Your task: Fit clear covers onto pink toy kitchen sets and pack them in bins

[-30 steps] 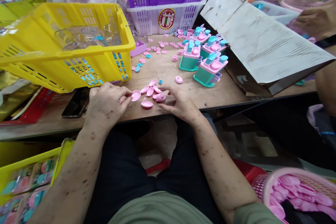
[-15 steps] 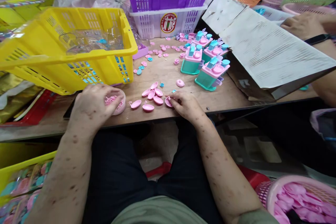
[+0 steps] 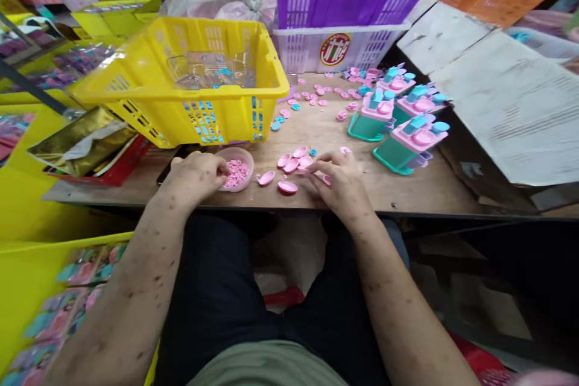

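Observation:
My left hand [image 3: 199, 175] is at a small round tub [image 3: 246, 160] of tiny pink pieces [image 3: 236, 174]. Its fingertips are drawn together inside the near rim; anything between them is hidden. My right hand [image 3: 339, 184] bends over the tabletop, its fingertips closed on the edge of a pink oval shell [image 3: 304, 163] in a small cluster. Another pink piece [image 3: 326, 180] shows beneath its fingers. Nearer the tub lie two separate shells, one pink oval shell [image 3: 266, 178] with a small stem and another pink shell [image 3: 287, 187].
Several green-and-pink toy units [image 3: 398, 148] stand at right beside a cardboard box [image 3: 497, 96]. A yellow basket [image 3: 181, 96] is behind my left hand. Purple [image 3: 335, 9] and white baskets [image 3: 298, 51] are stacked at the back. Loose pink and blue discs [image 3: 295, 107] lie between.
The view has swung left. My right hand has shifted toward the shell cluster, and the shell it pinched seems to lie under its fingers. My left fingers have moved into the tub.

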`<state>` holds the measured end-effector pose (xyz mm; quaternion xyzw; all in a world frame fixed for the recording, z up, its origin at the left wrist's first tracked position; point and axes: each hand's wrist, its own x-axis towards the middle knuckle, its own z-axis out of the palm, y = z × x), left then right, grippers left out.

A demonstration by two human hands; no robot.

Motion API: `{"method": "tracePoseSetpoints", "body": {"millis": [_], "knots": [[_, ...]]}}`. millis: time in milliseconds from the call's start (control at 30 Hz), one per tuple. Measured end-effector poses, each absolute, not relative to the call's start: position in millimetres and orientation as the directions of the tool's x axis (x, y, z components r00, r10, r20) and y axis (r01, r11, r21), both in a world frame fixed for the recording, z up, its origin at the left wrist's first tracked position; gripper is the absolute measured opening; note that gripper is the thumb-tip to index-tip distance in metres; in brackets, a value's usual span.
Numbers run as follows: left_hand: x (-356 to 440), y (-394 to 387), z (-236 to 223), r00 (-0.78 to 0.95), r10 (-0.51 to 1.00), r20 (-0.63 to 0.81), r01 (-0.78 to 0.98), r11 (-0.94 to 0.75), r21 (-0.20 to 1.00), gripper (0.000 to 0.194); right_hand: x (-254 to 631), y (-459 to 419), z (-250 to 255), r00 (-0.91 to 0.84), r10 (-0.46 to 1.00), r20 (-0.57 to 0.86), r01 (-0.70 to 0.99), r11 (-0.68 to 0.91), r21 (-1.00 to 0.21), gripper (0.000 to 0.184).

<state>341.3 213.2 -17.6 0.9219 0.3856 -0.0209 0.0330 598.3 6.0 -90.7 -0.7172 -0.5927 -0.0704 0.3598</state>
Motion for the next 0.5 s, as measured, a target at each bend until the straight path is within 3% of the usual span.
{"method": "tracePoseSetpoints", "body": {"millis": [233,433,500], "knots": [[348,216,-14,0.778,0.625,-0.06,0.622,-0.78,-0.07,0.022,593,-13,-81,0.288,0.7,0.654,0.744,0.266,-0.613,0.013],[344,228,-22,0.811,0.583,-0.047,0.584,-0.812,-0.01,0.03,585,-17,-83,0.184,0.713,0.677,0.706,0.383,-0.596,0.008],[345,231,-23,0.818,0.574,-0.035,0.575,-0.817,0.046,0.025,585,-17,-82,0.172,0.705,0.688,0.7,0.404,-0.588,0.006]]}}
